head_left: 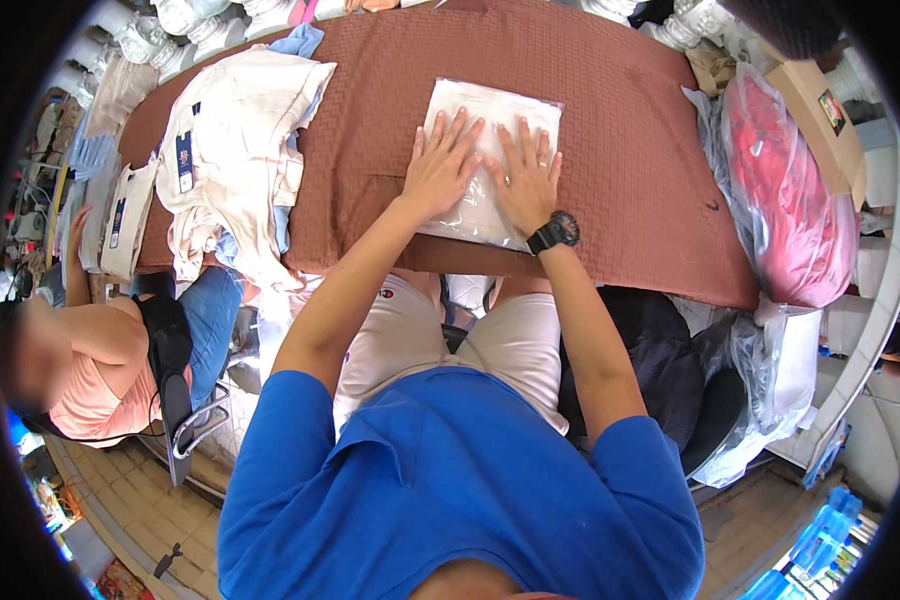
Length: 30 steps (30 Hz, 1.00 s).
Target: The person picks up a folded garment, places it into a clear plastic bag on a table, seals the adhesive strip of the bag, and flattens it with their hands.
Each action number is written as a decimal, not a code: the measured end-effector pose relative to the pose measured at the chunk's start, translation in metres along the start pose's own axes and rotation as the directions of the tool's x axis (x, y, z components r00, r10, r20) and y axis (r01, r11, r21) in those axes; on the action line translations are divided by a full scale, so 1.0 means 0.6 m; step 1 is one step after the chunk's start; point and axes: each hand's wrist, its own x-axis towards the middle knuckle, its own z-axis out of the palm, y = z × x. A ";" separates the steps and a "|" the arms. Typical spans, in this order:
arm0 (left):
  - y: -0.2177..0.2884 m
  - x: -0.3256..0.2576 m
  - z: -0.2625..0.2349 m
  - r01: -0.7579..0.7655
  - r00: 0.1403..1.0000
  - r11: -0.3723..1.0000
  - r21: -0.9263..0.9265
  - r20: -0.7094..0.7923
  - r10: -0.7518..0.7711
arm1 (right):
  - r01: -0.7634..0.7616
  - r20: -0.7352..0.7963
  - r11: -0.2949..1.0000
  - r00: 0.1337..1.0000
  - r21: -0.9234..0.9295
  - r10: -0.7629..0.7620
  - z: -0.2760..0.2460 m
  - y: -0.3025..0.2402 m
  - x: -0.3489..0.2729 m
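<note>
A white folded garment in a clear plastic bag (492, 98) lies flat on the table with the brown textured cloth (630, 160). On the left half of the bag, my left hand (444, 168) rests palm down with its fingers spread. My right hand (525, 182) presses flat on the right half, fingers also apart, and its thumb comes close to the left hand. A black watch (554, 232) is on my right wrist. Neither hand grips anything. Both palms cover the middle of the bag.
Cream garments with dark tags (232, 130) are heaped at the left of the table. Beyond them lies a folded tagged garment (127, 220) near a seated person (110, 370). At the right edge sit red clothes in a plastic bag (785, 190) and a cardboard box (820, 125).
</note>
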 end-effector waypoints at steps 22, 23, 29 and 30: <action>-0.034 -0.029 -0.061 0.573 0.815 0.790 -0.219 0.053 -0.577 | -0.486 0.090 0.851 0.874 0.201 0.478 -0.060 0.060 -0.065; -0.037 -0.037 -0.064 0.577 0.814 0.772 -0.267 0.110 -0.570 | -0.525 0.130 0.793 0.849 0.308 0.512 -0.061 0.055 -0.070; -0.022 -0.142 -0.090 0.461 0.862 0.413 -0.786 0.285 -0.418 | -0.520 0.306 0.633 0.853 0.573 0.423 -0.068 0.090 -0.124; -0.022 -0.172 -0.101 0.450 0.866 0.313 -0.837 0.323 -0.381 | -0.514 0.316 0.600 0.856 0.614 0.410 -0.076 0.087 -0.141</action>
